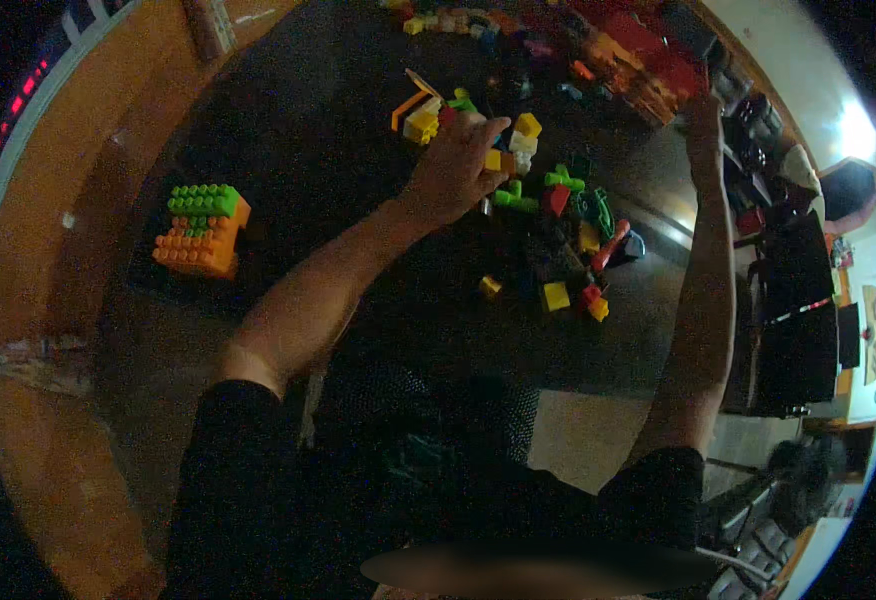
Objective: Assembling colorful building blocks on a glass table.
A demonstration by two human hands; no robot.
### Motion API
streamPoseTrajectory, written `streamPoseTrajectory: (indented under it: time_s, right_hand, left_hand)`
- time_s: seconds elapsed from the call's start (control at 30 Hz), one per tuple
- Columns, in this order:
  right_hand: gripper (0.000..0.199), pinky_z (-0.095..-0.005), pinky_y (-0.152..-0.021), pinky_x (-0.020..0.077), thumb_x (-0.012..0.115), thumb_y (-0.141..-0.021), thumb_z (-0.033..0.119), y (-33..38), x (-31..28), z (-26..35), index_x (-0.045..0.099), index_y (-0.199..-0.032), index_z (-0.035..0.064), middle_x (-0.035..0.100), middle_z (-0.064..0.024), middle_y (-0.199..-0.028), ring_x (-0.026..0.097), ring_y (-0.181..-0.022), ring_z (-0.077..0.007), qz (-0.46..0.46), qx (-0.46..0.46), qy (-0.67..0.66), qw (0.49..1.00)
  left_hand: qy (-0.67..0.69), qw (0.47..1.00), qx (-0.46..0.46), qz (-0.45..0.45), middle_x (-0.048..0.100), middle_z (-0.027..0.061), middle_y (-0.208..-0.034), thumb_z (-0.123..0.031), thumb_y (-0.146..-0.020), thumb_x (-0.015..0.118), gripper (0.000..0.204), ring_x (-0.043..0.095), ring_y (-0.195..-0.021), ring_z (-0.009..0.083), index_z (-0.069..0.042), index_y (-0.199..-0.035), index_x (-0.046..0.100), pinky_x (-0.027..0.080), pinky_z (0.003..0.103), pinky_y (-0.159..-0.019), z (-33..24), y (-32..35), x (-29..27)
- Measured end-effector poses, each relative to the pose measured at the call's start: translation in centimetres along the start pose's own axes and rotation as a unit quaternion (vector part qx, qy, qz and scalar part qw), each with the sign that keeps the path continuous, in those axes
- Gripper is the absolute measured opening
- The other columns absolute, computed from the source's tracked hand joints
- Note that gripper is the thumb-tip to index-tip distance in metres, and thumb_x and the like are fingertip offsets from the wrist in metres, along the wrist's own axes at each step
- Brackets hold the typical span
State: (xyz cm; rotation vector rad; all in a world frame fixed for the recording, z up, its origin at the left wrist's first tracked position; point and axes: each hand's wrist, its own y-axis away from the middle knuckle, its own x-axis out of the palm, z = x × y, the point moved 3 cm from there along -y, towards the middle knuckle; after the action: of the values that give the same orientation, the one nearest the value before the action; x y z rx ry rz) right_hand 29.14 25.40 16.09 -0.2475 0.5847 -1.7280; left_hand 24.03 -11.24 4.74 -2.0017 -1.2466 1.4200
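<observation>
My left hand (456, 165) reaches over a loose pile of toy building blocks in the middle of the dark table. Its thumb and forefinger are spread, with a yellow block (493, 160) showing between them. Beside that hand are yellow blocks (422, 124) on one side and a yellow and white pair (525, 135) on the other. My right hand (700, 115) is stretched far out to the right, at the near side of a blurred red and orange container (638, 60). Its fingers are too dark and smeared to make out.
An orange and green block assembly (200, 230) stands at the left of the dark table (288, 150). Green pieces (563, 179), a red one (556, 200) and several others lie right of centre. A yellow block (555, 296) sits nearer me. Black chairs (798, 290) line the right side.
</observation>
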Motion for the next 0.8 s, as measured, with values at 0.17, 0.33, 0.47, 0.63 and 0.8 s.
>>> streamPoseTrajectory:
  time_s: [0.17,0.33,0.47,0.63,0.8]
  right_hand:
    - [0.051,-0.0346,-0.095,0.0419,0.048,-0.094,0.029,13.4,0.5,-3.5,0.030,-0.139,0.0135,0.036,-0.0110,-0.137,0.041,-0.122,-0.0226,-0.005,0.084,0.209,0.974]
    - [0.085,-0.0463,-0.104,0.0333,0.073,-0.069,0.033,24.1,6.7,1.2,0.029,-0.139,0.0114,0.032,-0.0158,-0.140,0.032,-0.128,-0.0346,0.006,0.115,0.415,0.903]
    - [0.103,-0.0516,-0.105,0.0313,0.082,-0.057,0.038,25.6,11.5,1.4,0.026,-0.141,0.0188,0.020,-0.0161,-0.145,0.025,-0.131,-0.0391,0.056,0.086,0.543,0.833]
    - [0.081,-0.0510,-0.103,0.0306,0.072,-0.069,0.039,20.8,18.1,1.9,0.034,-0.138,0.0220,0.026,-0.0173,-0.141,0.027,-0.130,-0.0385,0.093,-0.003,0.570,0.816]
    - [0.060,-0.0502,-0.102,0.0285,0.061,-0.081,0.040,15.2,20.6,-2.1,0.041,-0.134,0.0223,0.031,-0.0181,-0.138,0.032,-0.127,-0.0382,0.100,-0.071,0.613,0.781]
  left_hand:
    - [-0.022,1.000,0.016,-0.008,0.050,0.0157,-0.107,-0.023,-0.077,0.069,0.058,0.050,-0.103,0.0324,-0.007,-0.126,0.041,0.041,0.042,-0.088,1.4,0.1,-0.2]
    - [-0.055,0.998,-0.028,0.007,0.055,0.0168,-0.110,-0.027,-0.088,0.061,0.052,0.056,-0.101,0.0294,-0.006,-0.130,0.041,0.047,0.043,-0.087,1.4,-0.1,-0.7]
    - [-0.025,0.994,-0.079,0.071,0.053,0.0198,-0.116,-0.035,-0.087,0.058,0.055,0.050,-0.109,0.0341,-0.003,-0.129,0.043,0.041,0.047,-0.091,1.9,-0.3,-0.9]
    - [-0.058,0.994,-0.089,0.023,0.052,0.0199,-0.118,-0.039,-0.087,0.058,0.053,0.052,-0.107,0.0339,-0.001,-0.123,0.048,0.043,0.046,-0.090,3.4,-0.2,-1.5]
    - [-0.084,0.993,-0.024,-0.084,0.055,0.0144,-0.102,-0.040,-0.083,0.061,0.044,0.052,-0.100,0.0308,-0.007,-0.113,0.055,0.040,0.040,-0.088,5.4,0.0,-1.7]
